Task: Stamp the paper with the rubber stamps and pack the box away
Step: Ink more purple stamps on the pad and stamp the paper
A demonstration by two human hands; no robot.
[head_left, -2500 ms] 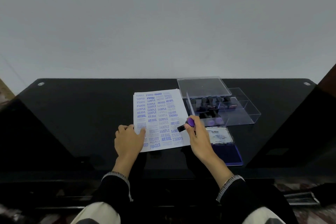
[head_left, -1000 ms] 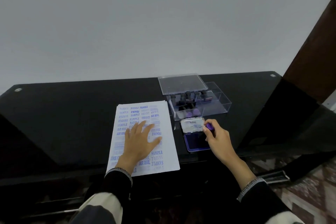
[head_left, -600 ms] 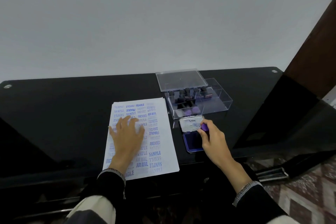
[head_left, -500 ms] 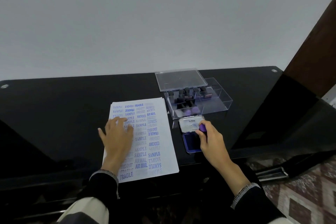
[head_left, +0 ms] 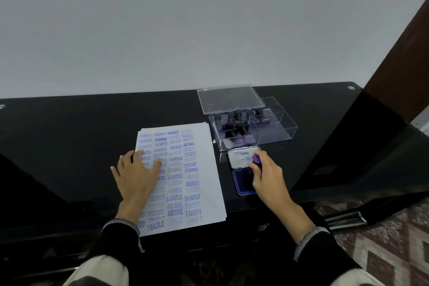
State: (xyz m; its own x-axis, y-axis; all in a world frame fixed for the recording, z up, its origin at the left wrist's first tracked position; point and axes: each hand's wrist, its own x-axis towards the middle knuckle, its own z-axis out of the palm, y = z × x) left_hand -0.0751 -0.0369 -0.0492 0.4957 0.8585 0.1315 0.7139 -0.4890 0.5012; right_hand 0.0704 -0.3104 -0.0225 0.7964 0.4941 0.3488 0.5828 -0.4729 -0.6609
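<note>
Stamp in use: a rubber stamp with a purple knob (head_left: 256, 159) is gripped by the right hand (head_left: 267, 176), fingers curled round its handle, and held down over the open ink pad (head_left: 241, 183). Only the knob shows above the fingers; the stamp's face is hidden, so contact with the ink cannot be confirmed.

Ink pad: the blue pad lies directly under the right hand's fingertips. Its hinged lid (head_left: 240, 158), folded back on the far side of that hand, carries a white label headed "Artline"; the smaller print is illegible.

Paper: a white sheet (head_left: 197, 169) lies to the left of the right hand, and the left hand (head_left: 138, 176) rests flat on its left half, fingers straight and spread, holding nothing. Blue impressions cover the sheet in columns: "SAMPLE", "FRAGILE", "AIR MAIL", "AMENDED" and "FAX OUT". Several are inverted or faint.

Box: a clear plastic box (head_left: 278, 132) stands just beyond the ink pad, farther from the right hand. It is divided into compartments; dark-handled stamps (head_left: 236, 123) fill the left ones, two with purple knobs towards the near wall. The right compartments show nothing inside. The clear lid (head_left: 227, 97) lies across the box's far left corner.

Support: a glossy black table (head_left: 69, 134) set against a pale wall (head_left: 185, 18).
</note>
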